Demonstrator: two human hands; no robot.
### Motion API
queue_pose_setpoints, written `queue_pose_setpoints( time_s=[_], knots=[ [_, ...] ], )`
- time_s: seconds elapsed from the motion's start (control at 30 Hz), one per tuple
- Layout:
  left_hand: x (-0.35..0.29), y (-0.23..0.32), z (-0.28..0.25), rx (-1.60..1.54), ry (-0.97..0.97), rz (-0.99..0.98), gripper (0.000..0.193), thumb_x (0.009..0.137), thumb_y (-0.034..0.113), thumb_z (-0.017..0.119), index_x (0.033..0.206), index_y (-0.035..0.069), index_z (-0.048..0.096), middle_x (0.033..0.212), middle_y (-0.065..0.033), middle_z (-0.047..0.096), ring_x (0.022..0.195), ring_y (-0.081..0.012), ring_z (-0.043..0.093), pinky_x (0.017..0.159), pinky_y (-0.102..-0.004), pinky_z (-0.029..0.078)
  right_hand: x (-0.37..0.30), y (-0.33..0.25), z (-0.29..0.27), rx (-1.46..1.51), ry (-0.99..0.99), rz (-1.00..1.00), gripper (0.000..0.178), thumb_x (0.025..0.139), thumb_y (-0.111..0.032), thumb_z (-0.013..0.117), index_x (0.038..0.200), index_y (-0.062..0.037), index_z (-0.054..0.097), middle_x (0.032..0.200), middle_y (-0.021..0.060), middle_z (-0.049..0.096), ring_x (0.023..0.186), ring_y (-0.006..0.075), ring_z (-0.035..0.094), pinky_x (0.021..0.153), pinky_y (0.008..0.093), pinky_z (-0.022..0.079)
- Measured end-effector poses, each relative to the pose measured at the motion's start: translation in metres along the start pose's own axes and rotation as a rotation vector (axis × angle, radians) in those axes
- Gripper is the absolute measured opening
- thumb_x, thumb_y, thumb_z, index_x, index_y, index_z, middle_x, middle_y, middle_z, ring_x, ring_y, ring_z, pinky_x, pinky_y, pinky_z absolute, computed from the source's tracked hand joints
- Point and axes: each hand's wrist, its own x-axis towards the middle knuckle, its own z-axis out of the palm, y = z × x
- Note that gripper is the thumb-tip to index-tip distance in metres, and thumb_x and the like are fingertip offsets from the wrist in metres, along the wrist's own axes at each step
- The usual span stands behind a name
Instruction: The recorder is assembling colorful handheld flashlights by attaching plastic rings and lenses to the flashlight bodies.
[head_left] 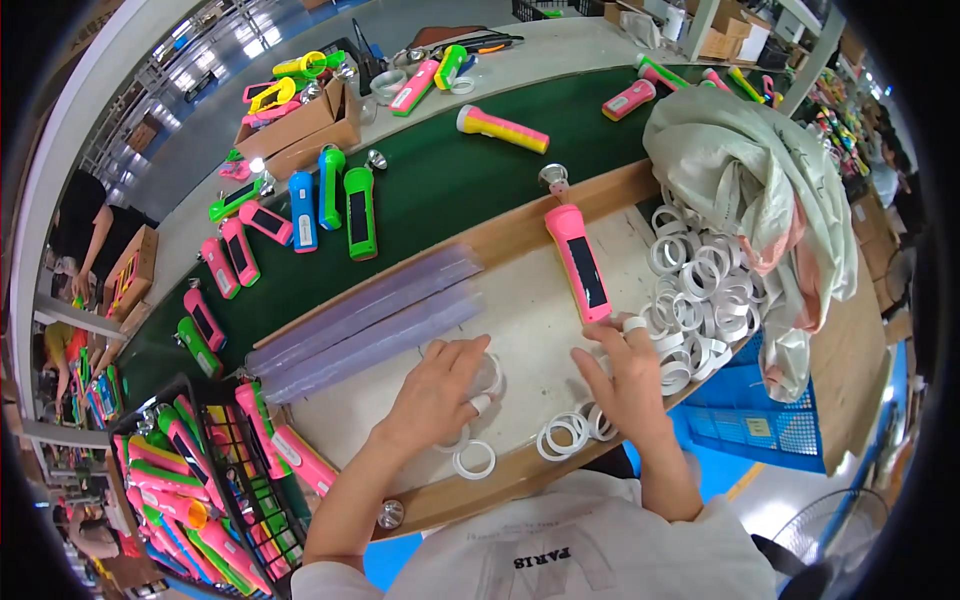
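Note:
My left hand [432, 393] is curled over the tray, its fingers and thumb around the edge of a clear round lens [491, 374]. A white band shows by its thumb. My right hand [628, 385] has its fingers apart, the tips close to the tail end of a pink flashlight [580, 265]. That flashlight lies in the tray with a dark panel facing up and its silver reflector [552, 177] loose at the head. A white band shows at one right fingertip. White rings [562, 436] lie between my hands, and a single white ring [474, 460] is below the left one.
A heap of white rings [700, 285] fills the tray's right end beside a pale sack [745, 180]. Clear plastic sleeves [370, 330] lie on the left. Colourful flashlights [303, 210] rest on the green belt [420, 190]. A black crate [225, 430] of flashlights stands lower left.

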Motion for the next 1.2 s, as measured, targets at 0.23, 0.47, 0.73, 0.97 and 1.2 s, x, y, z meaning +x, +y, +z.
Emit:
queue_pose_setpoints(
  time_s=[0.23, 0.47, 0.73, 0.97, 1.2],
  knots=[
    [0.037, 0.009, -0.032, -0.152, 0.121, 0.304, 0.053, 0.069, 0.018, 0.077, 0.115, 0.002, 0.055, 0.12, -0.0161, 0.056, 0.106, -0.0356, 0.052, 0.09, -0.0419, 0.044, 0.028, -0.032, 0.077, 2.002, -0.466, 0.888, 0.048, 0.101, -0.045, 0.034, 0.122, -0.0059, 0.051, 0.106, 0.0148, 0.063, 0.087, 0.0227, 0.065, 0.069, 0.0338, 0.054],
    [0.116, -0.148, -0.071, 0.434, 0.41, -0.648, 0.057, 0.082, 0.035, 0.069, 0.125, 0.005, 0.048, 0.099, -0.0202, 0.063, 0.1, -0.0369, 0.061, 0.082, -0.0484, 0.049, 0.043, -0.027, 0.088, 2.027, -0.377, 0.82, 0.046, 0.099, -0.047, 0.04, 0.086, -0.0065, 0.058, 0.094, 0.0214, 0.065, 0.077, 0.0278, 0.063, 0.06, 0.033, 0.053],
    [0.117, -0.169, -0.073, -0.618, 0.447, -0.602, 0.059, 0.085, 0.018, 0.062, 0.139, 0.007, 0.042, 0.099, -0.0142, 0.062, 0.085, -0.0206, 0.062, 0.064, -0.033, 0.054, 0.047, -0.016, 0.082, 2.077, -0.242, 0.838, 0.047, 0.1, -0.047, 0.038, 0.086, -0.0062, 0.055, 0.098, 0.0215, 0.064, 0.08, 0.0258, 0.063, 0.066, 0.0339, 0.052],
    [0.034, -0.025, -0.105, -0.915, 0.199, -0.32, 0.068, 0.08, 0.015, 0.065, 0.14, -0.001, 0.038, 0.1, -0.0159, 0.062, 0.072, -0.0187, 0.063, 0.054, -0.0308, 0.053, 0.045, -0.017, 0.08, 2.121, -0.124, 0.851, 0.047, 0.1, -0.048, 0.037, 0.099, -0.0053, 0.057, 0.098, 0.02, 0.063, 0.08, 0.0266, 0.063, 0.067, 0.0354, 0.052],
    [-0.012, 0.03, -0.101, -0.361, -0.109, -0.054, 0.068, 0.077, 0.007, 0.069, 0.14, 0.003, 0.041, 0.119, -0.0153, 0.058, 0.094, -0.0229, 0.062, 0.079, -0.0313, 0.048, 0.039, -0.02, 0.073, 1.966, -0.023, 0.765, 0.046, 0.1, -0.048, 0.038, 0.12, -0.0089, 0.053, 0.095, 0.0084, 0.063, 0.084, 0.0195, 0.061, 0.074, 0.0348, 0.051]
  ],
)
